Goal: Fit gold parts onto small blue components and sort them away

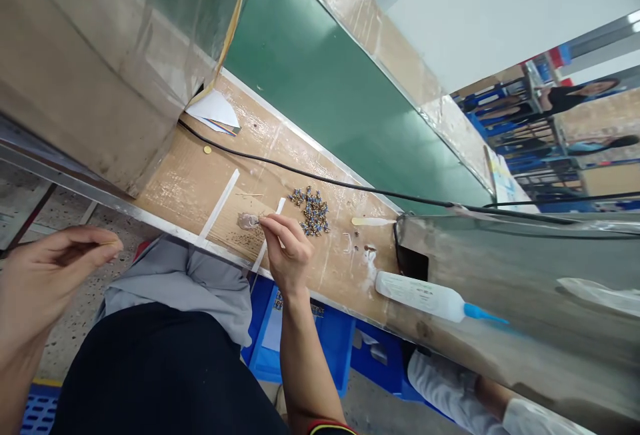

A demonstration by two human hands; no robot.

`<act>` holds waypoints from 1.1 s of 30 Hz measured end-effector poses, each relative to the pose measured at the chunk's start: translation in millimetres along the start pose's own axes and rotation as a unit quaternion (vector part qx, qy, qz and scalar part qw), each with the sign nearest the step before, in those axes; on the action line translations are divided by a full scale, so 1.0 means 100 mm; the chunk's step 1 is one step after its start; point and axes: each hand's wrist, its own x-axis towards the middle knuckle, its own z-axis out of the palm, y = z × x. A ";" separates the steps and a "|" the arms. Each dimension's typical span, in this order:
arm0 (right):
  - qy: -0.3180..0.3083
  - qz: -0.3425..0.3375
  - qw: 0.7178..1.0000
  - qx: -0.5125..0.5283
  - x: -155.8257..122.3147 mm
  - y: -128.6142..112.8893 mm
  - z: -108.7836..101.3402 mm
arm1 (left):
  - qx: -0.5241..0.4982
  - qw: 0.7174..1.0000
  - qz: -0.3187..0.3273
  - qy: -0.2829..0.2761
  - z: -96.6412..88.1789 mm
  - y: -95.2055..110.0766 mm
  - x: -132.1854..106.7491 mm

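Note:
My left hand (63,278) is raised off the table's near edge at the left, thumb and fingers pinched on a thin yellowish sliver (107,243). My right hand (290,248) is over the table, its thumb and forefinger pressed together on something small that I cannot make out. Right at those fingertips lies a clear, glossy lump (247,221) on a cardboard patch sprinkled with tiny brown grains (243,240). Beyond it is a thin wooden stick (249,194). A pile of small blue and brass-coloured parts (313,212) lies just past my right hand.
A black cable (300,171) crosses the table. To the right lie a white bottle with a blue nozzle (425,295) and a pale flat stick (373,221). A green panel (325,82) stands behind. Below the edge is a blue bin (340,355); another person's arm (493,395) shows lower right.

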 end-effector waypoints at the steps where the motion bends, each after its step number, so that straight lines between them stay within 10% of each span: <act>1: 0.001 -0.006 1.000 -0.009 0.00 0.00 0.00 | -0.012 0.999 -0.030 -0.014 0.05 -0.01 -0.04; 9: -0.011 -0.022 0.999 -0.036 0.02 0.00 0.00 | -0.058 0.982 -0.072 -0.162 0.25 0.00 -0.05; 21: -0.011 -0.017 0.999 -0.041 0.03 -0.04 -0.01 | -0.113 0.970 -0.028 -0.213 0.35 -0.01 -0.03; 33: -0.004 0.049 0.999 -0.019 -0.03 -0.06 -0.07 | -0.209 0.946 0.027 -0.248 1.18 0.11 -0.04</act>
